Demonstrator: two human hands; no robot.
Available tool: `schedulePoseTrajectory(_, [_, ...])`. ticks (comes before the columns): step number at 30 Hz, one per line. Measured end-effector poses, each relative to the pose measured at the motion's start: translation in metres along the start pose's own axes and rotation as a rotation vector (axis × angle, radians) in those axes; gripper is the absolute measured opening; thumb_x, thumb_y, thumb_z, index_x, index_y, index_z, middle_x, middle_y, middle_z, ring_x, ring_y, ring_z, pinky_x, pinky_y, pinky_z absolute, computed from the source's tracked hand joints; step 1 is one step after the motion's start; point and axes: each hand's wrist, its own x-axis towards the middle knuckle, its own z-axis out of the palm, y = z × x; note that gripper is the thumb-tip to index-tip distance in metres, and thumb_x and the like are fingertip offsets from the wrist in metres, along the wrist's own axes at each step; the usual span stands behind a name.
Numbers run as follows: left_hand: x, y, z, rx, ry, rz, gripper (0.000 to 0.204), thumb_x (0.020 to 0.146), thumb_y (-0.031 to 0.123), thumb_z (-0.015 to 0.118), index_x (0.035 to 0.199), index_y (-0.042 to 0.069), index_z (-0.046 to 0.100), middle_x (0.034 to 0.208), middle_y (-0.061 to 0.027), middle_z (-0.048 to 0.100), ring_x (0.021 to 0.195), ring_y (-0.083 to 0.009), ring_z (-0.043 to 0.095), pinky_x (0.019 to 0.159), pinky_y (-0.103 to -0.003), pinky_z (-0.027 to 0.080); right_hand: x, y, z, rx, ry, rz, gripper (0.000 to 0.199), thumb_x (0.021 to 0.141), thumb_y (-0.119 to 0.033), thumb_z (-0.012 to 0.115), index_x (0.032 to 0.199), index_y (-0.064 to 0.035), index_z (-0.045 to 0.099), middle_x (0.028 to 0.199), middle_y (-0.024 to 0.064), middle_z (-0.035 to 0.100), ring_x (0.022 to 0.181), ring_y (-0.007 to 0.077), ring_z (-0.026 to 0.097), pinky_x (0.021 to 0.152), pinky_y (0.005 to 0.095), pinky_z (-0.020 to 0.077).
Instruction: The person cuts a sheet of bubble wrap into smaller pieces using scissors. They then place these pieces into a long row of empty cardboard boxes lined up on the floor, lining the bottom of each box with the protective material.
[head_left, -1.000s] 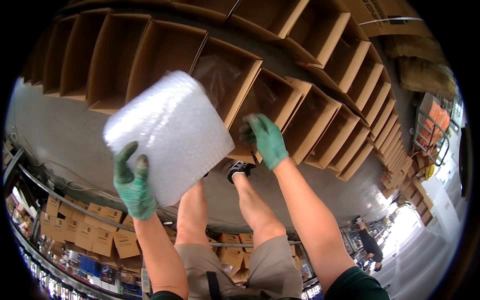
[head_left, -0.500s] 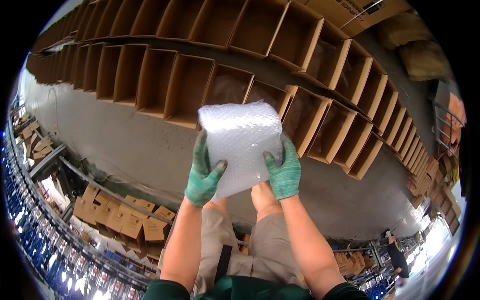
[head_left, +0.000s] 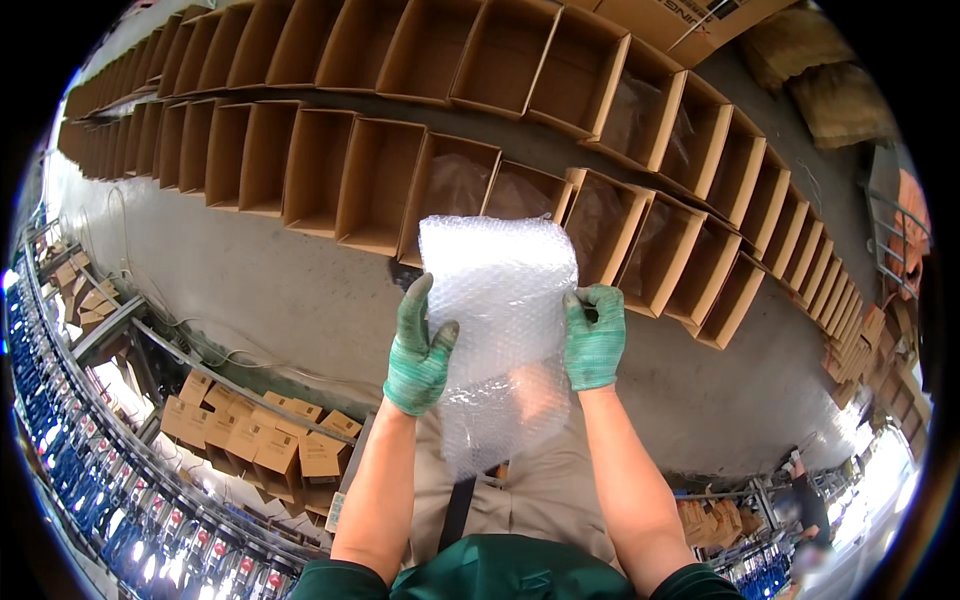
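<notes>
A clear sheet of bubble wrap (head_left: 500,290) hangs in front of my body, folded or rolled thick at its far end. Its thinner lower flap drapes toward my lap, and my leg shows through it. My right hand (head_left: 594,338), in a green knit glove, pinches the right edge between thumb and bent fingers. At the left edge my left hand (head_left: 420,352), gloved alike, has its thumb and forefinger spread. The left thumb overlaps the sheet's edge, while the forefinger stands apart from it. Whatever lies inside or behind the wrap is hidden.
Two long rows of open cardboard boxes (head_left: 380,185) curve across the floor ahead; some hold clear plastic. Smaller closed cartons (head_left: 262,440) sit at lower left beside a metal rail (head_left: 225,362). Cables lie on the grey floor (head_left: 300,290). Another person (head_left: 808,505) is far off at lower right.
The bubble wrap has shifted slightly right, and its lower flap has dropped toward me. My left fingers have spread from its edge; my right fingers have curled into a pinch.
</notes>
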Motion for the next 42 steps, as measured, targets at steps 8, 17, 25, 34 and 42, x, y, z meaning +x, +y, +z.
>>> schedulePoseTrajectory(8, [0.053,-0.027,-0.034,-0.171,0.037,-0.077,0.068,0.092,-0.012,0.053,0.154,0.008,0.034,0.144,-0.0103,0.045,0.128,-0.0191,0.045,0.112,-0.032,0.034,0.006,-0.027,0.030,0.069,-0.091,0.028,0.025,0.100,-0.011,0.060,0.122,-0.0038,0.053,0.089,0.0042,0.061,0.076,0.0128,0.057,0.075,0.0289,0.0508])
schedulePoseTrajectory(17, [0.131,-0.042,-0.107,-0.233,0.214,-0.414,0.038,0.093,-0.008,0.056,0.124,0.011,0.067,0.101,-0.0023,0.061,0.078,-0.0091,0.056,0.070,-0.024,0.051,0.028,-0.064,0.071,0.122,-0.321,0.439,0.037,0.099,-0.016,0.066,0.133,-0.0036,0.057,0.098,0.0013,0.063,0.093,0.0086,0.056,0.083,0.0227,0.0479])
schedulePoseTrajectory(25, [0.155,-0.050,-0.151,-0.368,0.235,-0.605,0.029,0.097,-0.004,0.052,0.111,0.006,0.074,0.107,-0.0096,0.072,0.092,-0.0183,0.067,0.079,-0.032,0.057,0.034,-0.101,0.110,0.352,-0.580,0.698,0.036,0.093,-0.019,0.073,0.123,-0.0010,0.066,0.109,0.0023,0.068,0.092,0.0104,0.061,0.083,0.0263,0.0505])
schedulePoseTrajectory(34, [0.146,-0.031,-0.160,0.012,0.145,0.054,0.035,0.093,-0.009,0.047,0.110,0.005,0.074,0.120,-0.0066,0.048,0.112,-0.0176,0.052,0.105,-0.030,0.040,0.039,-0.115,0.108,0.839,-0.732,0.719,0.048,0.094,-0.023,0.069,0.133,0.0025,0.059,0.122,0.0115,0.068,0.109,0.0210,0.066,0.098,0.0356,0.0528])
schedulePoseTrajectory(42, [0.128,-0.004,-0.151,0.083,0.116,0.123,0.034,0.097,-0.005,0.047,0.113,0.009,0.072,0.127,-0.0090,0.045,0.115,-0.0217,0.051,0.106,-0.032,0.042,0.074,-0.087,0.102,0.420,-0.931,0.899,0.044,0.096,-0.031,0.068,0.126,0.0010,0.064,0.118,0.0122,0.071,0.102,0.0196,0.068,0.093,0.0338,0.0544])
